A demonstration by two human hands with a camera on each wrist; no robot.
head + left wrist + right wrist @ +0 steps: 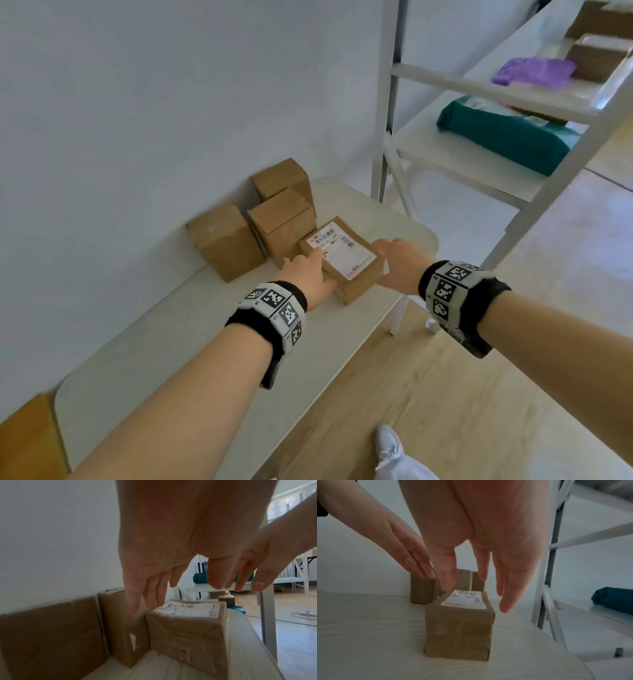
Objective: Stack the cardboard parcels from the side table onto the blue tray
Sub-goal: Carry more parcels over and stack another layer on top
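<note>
The labelled parcel [342, 262] on the tabletop [205, 335] is flanked by both hands, left hand [310, 274] and right hand [399, 265], fingers straight, nothing gripped. Three plain parcels [281, 219] are seen behind it.

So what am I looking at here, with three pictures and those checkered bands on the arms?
No machine here: a person works with bare hands. The big picture comes from a camera on the head; the other two come from cameras strapped at each wrist, looking along the palm. The wristbands carry printed markers. On the pale side table sit four brown cardboard boxes; the nearest is the labelled box. The left hand and right hand reach either side of it with straight fingers, and the wrist pictures show gaps, so nothing is held yet. The shelf beside it holds a teal bag. No blue tray is visible.
</note>
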